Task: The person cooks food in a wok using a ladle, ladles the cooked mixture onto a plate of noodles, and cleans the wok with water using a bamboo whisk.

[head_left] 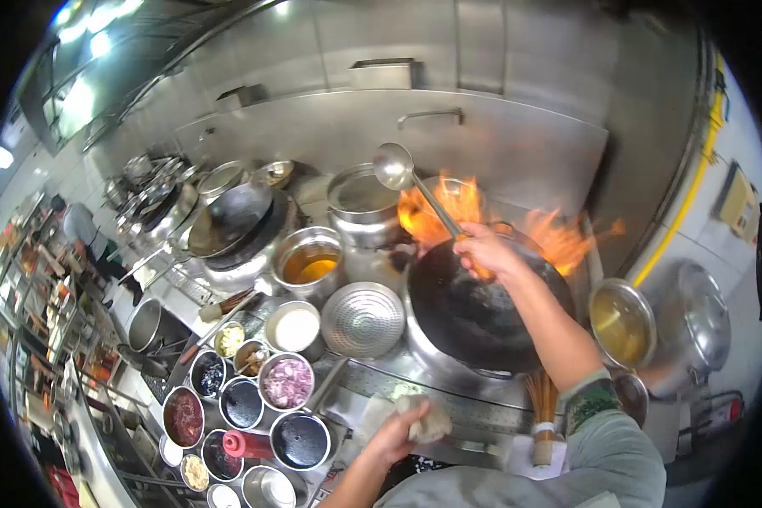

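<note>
My right hand (485, 251) is closed round the wooden handle of a metal ladle (394, 167). The ladle's bowl is raised to the back left, over the stove's rear. Beneath that hand sits a large dark wok (474, 317), and orange flames (440, 207) rise behind its rim. At the stove's front edge, my left hand (400, 433) grips a pale folded cloth (432, 421). To the left of the wok lies a perforated metal strainer (363, 320). A bamboo brush (543, 406) stands to the right of the cloth.
Left of the strainer are a pot of orange liquid (311, 267), a bowl of chopped purple onion (286, 382), dark sauces (300, 440) and a red squeeze bottle (245, 444). A basin of yellowish liquid (622, 323) is at right. Another person (85, 233) stands far left.
</note>
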The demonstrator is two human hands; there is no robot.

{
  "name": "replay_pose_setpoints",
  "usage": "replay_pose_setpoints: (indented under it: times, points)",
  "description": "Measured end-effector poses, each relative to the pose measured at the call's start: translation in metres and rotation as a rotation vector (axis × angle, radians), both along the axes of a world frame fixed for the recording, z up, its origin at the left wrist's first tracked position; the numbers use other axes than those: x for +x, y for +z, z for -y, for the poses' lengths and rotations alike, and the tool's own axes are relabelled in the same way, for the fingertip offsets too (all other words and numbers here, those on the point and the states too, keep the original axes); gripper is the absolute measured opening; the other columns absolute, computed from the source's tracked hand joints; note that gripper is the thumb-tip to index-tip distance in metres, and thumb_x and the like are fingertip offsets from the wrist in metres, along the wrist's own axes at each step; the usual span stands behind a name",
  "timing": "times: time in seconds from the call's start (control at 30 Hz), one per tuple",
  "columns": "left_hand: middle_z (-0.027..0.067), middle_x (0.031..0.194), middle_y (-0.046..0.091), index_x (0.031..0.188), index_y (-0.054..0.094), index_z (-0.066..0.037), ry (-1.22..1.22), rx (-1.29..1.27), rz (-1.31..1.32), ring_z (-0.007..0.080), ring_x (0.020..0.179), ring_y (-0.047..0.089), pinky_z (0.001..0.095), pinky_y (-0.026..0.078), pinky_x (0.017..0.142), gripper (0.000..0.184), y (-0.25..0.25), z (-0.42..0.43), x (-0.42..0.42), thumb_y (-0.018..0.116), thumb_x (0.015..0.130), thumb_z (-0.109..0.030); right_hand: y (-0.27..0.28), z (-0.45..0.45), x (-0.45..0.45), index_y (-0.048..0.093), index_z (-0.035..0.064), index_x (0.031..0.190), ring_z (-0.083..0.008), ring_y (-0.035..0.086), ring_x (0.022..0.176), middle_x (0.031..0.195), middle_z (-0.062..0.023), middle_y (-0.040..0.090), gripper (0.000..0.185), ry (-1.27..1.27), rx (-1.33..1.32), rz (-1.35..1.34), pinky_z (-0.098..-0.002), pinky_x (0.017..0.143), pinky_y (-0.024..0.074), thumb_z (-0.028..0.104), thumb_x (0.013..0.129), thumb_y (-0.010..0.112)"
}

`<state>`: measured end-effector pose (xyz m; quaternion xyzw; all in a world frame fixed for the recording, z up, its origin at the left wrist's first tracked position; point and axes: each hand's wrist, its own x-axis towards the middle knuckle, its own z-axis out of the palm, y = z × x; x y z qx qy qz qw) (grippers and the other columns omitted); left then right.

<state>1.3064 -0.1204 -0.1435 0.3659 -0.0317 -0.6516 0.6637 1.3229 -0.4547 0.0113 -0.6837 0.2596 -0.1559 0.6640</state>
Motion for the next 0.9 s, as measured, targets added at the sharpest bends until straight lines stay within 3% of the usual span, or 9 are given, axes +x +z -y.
replay_pose_setpoints:
  times: [0.17,0.27,0.3,0.37,0.43,0.6,0.73,0.8,0.9]
  points:
    - [0.0146,0.12,0.058,0.135,0.039,-0.003,0.149,0.122,0.156,0.0262,0.11,0.06,0.0395,0.052,0.093,0.055,-0.033,-0.055,0.017,0.07,0.092,-0.017,-0.097,0.036,0.171,0.057,0.0012,0.116,-0.0156,0.055,0.053,0.066,-0.0047,0.056,0.035,-0.099,-0.765,-0.255,-0.0339,0.043,0.0442,0.005,0.081,0.055]
    - [0.0135,0.116,0.057,0.133,0.038,-0.001,0.204,0.194,0.307,0.0234,0.106,0.059,0.0365,0.051,0.09,0.061,-0.045,-0.069,0.022,0.075,0.089,-0.021,-0.118,0.045,0.232,0.059,-0.0019,0.1,-0.0192,0.057,0.052,0.063,-0.0071,0.057,0.022,-0.013,-0.799,-0.493,-0.0348,0.045,0.0457,0.002,0.079,0.053]
    - [0.0136,0.117,0.057,0.132,0.038,0.0,0.227,0.241,0.38,0.0236,0.107,0.058,0.0363,0.051,0.09,0.063,-0.05,-0.071,0.023,0.077,0.087,-0.022,-0.079,0.015,0.22,0.056,0.0019,0.081,-0.0167,0.056,0.05,0.061,-0.005,0.055,0.003,-0.06,-0.221,-0.359,-0.0296,0.046,0.0448,0.002,0.078,0.055]
    - [0.0139,0.118,0.057,0.132,0.039,0.002,0.263,0.34,0.527,0.0241,0.109,0.058,0.0359,0.051,0.09,0.069,-0.068,-0.073,0.022,0.08,0.084,-0.026,-0.09,0.051,0.245,0.05,0.0077,0.072,-0.0123,0.053,0.049,0.06,-0.0021,0.052,0.011,0.003,0.738,0.016,-0.0245,0.045,0.0398,0.002,0.079,0.055]
    - [0.0147,0.118,0.06,0.133,0.04,0.003,0.233,0.39,0.571,0.0241,0.107,0.06,0.035,0.051,0.089,0.075,-0.089,-0.071,0.027,0.082,0.08,-0.03,-0.072,0.056,0.239,0.049,0.0083,0.08,-0.0094,0.056,0.056,0.07,-0.0003,0.052,0.01,0.053,1.183,0.261,-0.0217,0.045,0.0376,0.001,0.081,0.056]
    - [0.0174,0.105,0.068,0.118,0.061,-0.001,0.157,0.357,0.859,0.0281,0.1,0.065,0.0392,0.052,0.088,0.055,-0.095,-0.055,0.034,0.081,0.078,-0.032,-0.03,0.041,0.177,0.049,0.0075,0.077,-0.0103,0.057,0.059,0.068,0.0001,0.051,0.01,0.14,1.489,0.463,-0.0223,0.05,0.0418,0.001,0.081,0.056]
    - [0.0266,0.106,0.067,0.106,0.072,-0.007,0.114,0.507,1.301,0.0431,0.102,0.062,0.0458,0.049,0.092,0.044,-0.131,-0.044,0.032,0.078,0.073,-0.037,0.004,0.017,0.091,0.049,0.0042,0.09,-0.0101,0.058,0.062,0.08,-0.0016,0.053,0.012,0.158,1.545,0.618,-0.0221,0.05,0.0398,0.001,0.082,0.057]
    - [0.0212,0.115,0.067,0.121,0.065,-0.007,0.082,0.534,1.316,0.0335,0.108,0.065,0.0406,0.051,0.093,0.065,-0.115,-0.047,0.032,0.081,0.069,-0.042,0.016,0.001,0.042,0.048,0.0023,0.096,-0.0102,0.058,0.062,0.085,-0.0031,0.055,0.015,0.114,1.451,0.666,-0.0224,0.047,0.0384,0.002,0.084,0.058]
    - [0.0234,0.122,0.063,0.132,0.055,0.0,0.054,0.623,1.301,0.0341,0.113,0.062,0.0406,0.047,0.097,0.068,-0.115,-0.044,0.026,0.076,0.08,-0.039,0.007,0.011,-0.024,0.048,0.0008,0.1,-0.0092,0.059,0.063,0.086,-0.0026,0.055,0.018,0.194,1.377,0.604,-0.023,0.046,0.0377,0.006,0.086,0.057]
